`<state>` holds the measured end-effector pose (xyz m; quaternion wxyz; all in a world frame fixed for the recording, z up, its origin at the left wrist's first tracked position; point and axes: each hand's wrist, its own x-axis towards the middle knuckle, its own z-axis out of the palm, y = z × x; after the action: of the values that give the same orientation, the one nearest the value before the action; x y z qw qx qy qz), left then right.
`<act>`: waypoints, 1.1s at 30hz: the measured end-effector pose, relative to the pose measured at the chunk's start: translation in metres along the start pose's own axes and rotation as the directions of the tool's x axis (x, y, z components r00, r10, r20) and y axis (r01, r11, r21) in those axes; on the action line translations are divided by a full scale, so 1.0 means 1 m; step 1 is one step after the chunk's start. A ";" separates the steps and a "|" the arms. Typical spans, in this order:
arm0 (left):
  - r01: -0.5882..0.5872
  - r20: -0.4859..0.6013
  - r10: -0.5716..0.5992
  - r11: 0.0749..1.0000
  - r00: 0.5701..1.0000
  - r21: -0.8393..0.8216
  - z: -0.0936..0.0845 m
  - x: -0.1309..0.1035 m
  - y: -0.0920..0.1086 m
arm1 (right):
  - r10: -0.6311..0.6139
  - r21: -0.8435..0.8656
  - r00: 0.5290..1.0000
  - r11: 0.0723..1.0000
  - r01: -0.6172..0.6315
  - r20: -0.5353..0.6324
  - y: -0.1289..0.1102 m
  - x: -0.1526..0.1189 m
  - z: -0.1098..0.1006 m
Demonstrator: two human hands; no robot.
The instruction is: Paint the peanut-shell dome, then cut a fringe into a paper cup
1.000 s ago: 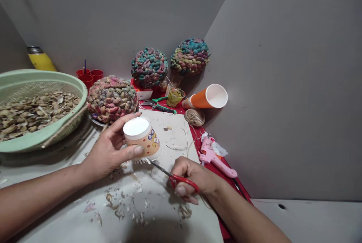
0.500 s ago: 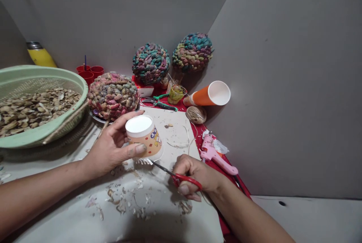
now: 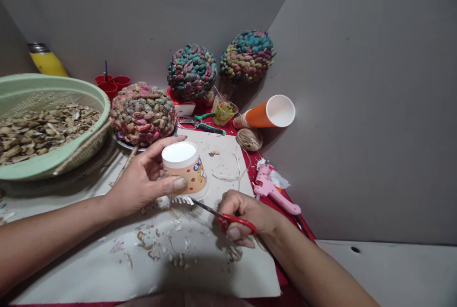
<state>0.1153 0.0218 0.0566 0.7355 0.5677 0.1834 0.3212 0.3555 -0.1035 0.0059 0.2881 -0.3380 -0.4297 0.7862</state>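
My left hand [image 3: 148, 178] grips a printed paper cup [image 3: 185, 171] from its left side, thumb across the front. The cup has an orange-beige band with cartoon figures, and its white base faces up. Along the lower edge, a white flange is cut into a row of short tabs at the front. My right hand [image 3: 244, 219] is wrapped round the red handles of a pair of scissors [image 3: 224, 219]. Their dark blades reach the flange at the cup's lower front, beside the cut tabs.
A green basket [image 3: 53, 169] of shells stands left, near a bumpy multicoloured ball [image 3: 143, 114]. Two similar balls are behind. Green-handled pliers [image 3: 209, 128], a twine roll [image 3: 249, 139], stacked orange cups [image 3: 259, 115] and a pink glue gun [image 3: 274, 193] lie right. Scraps litter the white sheet [image 3: 214, 269].
The view has shifted slightly, so the background things sit a little higher. The cup and both hands keep nearly the same pose, with the scissors still at the flange.
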 end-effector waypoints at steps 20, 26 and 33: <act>0.008 0.024 -0.008 1.000 1.000 -0.018 -0.001 -0.002 -0.003 | -0.010 -0.022 0.996 1.000 0.012 0.090 -0.001 0.003 0.000; -0.031 0.030 0.031 0.999 0.999 0.022 0.000 -0.002 0.002 | -0.013 -0.006 0.995 1.000 0.013 0.099 -0.002 0.003 0.000; -0.030 0.057 0.028 0.999 0.998 0.021 -0.002 -0.002 -0.001 | -0.011 -0.011 0.997 1.000 0.012 0.075 -0.003 0.002 0.002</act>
<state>0.1133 0.0217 0.0550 0.7293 0.5873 0.1578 0.3135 0.3535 -0.1015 0.0088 0.2743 -0.3075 -0.4467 0.7942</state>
